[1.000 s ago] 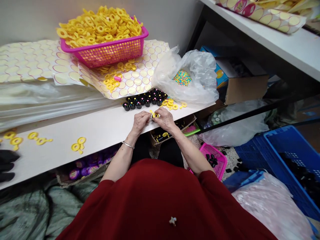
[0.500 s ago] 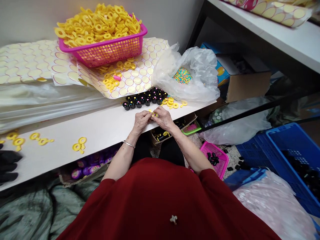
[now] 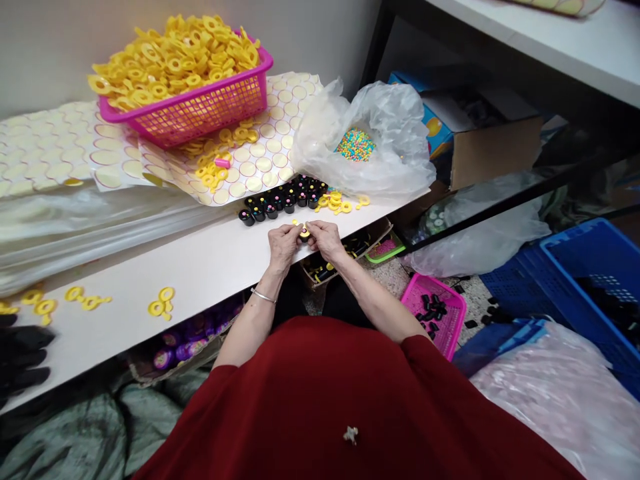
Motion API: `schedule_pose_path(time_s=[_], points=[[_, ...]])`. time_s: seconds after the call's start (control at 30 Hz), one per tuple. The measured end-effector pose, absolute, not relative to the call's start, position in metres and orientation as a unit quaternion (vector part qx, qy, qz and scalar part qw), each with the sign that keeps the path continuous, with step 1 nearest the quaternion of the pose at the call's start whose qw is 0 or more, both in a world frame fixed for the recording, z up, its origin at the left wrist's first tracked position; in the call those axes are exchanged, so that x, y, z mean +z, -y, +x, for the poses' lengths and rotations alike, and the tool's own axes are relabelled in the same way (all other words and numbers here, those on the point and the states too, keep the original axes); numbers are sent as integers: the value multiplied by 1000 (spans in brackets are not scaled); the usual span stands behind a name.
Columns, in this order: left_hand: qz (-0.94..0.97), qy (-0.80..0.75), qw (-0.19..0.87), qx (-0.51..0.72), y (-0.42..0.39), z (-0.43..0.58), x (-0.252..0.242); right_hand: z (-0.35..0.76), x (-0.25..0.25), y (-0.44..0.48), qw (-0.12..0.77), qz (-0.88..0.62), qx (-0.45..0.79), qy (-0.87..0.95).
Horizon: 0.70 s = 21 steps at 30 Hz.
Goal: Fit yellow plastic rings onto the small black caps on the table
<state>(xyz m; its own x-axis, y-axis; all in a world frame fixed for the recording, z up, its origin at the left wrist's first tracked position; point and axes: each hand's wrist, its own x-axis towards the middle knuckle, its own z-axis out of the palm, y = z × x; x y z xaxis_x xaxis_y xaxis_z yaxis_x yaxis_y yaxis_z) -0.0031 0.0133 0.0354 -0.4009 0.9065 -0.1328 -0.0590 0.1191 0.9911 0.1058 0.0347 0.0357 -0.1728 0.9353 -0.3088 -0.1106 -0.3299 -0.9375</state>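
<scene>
Between my two hands, at the shelf's front edge, is a small black cap with a yellow ring on it (image 3: 305,235) and a pinkish dot at its centre. The fingers of my left hand (image 3: 283,244) pinch it from one side. My right hand (image 3: 326,239) grips its other side, fingers curled. Just beyond stand rows of black caps (image 3: 271,211) topped with coloured beads. Loose yellow ring pieces (image 3: 334,200) lie to their right. A plastic bag (image 3: 400,160) behind them holds small multicoloured beads (image 3: 356,145).
A pink basket (image 3: 210,103) heaped with yellow ring pieces stands on sticker sheets (image 3: 37,147). More rings (image 3: 161,303) lie along the white shelf (image 3: 200,267). Below are a pink tray (image 3: 457,307) of black parts, a blue crate (image 3: 590,247) and a cardboard box (image 3: 493,157).
Both hands have shifted slightly around the cap, and its yellow ring and black side now show more plainly. The whole view has tilted a little.
</scene>
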Motion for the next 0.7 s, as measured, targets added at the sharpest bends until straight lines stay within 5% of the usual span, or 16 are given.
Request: schedule_pose_path(time_s=[0.7], points=[[351,-654,355,569,-13,11,18,100,35,-30,384,-504,656,409]])
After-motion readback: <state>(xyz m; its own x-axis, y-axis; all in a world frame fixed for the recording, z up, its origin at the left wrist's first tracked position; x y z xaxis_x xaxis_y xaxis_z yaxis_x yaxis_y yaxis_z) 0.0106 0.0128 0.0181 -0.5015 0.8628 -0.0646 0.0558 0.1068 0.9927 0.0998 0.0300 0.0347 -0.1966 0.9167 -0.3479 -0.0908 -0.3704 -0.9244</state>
